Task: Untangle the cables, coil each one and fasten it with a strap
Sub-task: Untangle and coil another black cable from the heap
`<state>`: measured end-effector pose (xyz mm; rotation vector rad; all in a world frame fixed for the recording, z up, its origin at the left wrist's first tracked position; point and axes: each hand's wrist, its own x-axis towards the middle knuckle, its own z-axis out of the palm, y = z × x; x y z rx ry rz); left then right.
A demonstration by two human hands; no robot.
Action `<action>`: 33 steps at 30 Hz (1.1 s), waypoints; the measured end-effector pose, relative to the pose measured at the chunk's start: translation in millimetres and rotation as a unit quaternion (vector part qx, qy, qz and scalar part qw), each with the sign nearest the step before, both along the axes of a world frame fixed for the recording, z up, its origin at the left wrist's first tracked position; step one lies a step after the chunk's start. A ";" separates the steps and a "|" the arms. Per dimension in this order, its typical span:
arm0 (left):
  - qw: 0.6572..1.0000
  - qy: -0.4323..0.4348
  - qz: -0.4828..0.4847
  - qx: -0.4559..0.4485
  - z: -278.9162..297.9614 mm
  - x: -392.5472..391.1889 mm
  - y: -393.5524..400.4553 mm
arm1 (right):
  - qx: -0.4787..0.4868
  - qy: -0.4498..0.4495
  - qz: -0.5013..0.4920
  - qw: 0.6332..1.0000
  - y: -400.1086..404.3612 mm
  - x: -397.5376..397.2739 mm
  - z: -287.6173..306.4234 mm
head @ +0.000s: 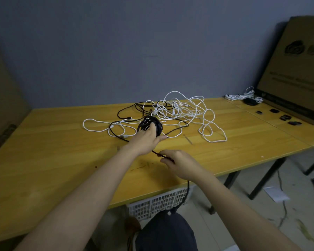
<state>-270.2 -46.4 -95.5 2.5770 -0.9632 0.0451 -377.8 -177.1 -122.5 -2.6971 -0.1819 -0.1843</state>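
Head view: one camera, two hands over the table [62,142].
Left hand [145,140]: fingers curled through the black coil [150,124], near side of the tangle [179,113], keeping loops gathered.
Right hand [179,165]: pinches the black cable's tail [163,154], feeding slack.
Count: four straps [285,117] right of tangle; one finished white bundle [243,95] beyond.

Cardboard box [295,66] leaning on yellow table [62,142]

black cable [150,125]: partly wound in a round coil | white cables [184,110]: messy tangled pile | straps [285,117]: small, dark, far right
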 end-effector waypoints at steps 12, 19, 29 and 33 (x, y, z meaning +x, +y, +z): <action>0.967 0.175 -0.069 -0.173 -11.3 -9.8 7.5 | 0.767 0.107 0.038 0.632 -2.8 -20.1 39.1; 0.933 0.264 -0.069 -0.235 -4.2 -34.4 8.0 | 0.627 -0.014 -0.136 0.767 2.2 -2.6 57.6; 0.903 0.315 -0.145 -0.255 19.4 -62.8 16.4 | 0.435 -0.112 -0.174 0.876 5.8 -8.5 66.9; 0.872 0.358 -0.167 -0.288 29.2 -75.4 20.1 | 0.367 -0.153 -0.096 0.912 6.3 -19.5 60.3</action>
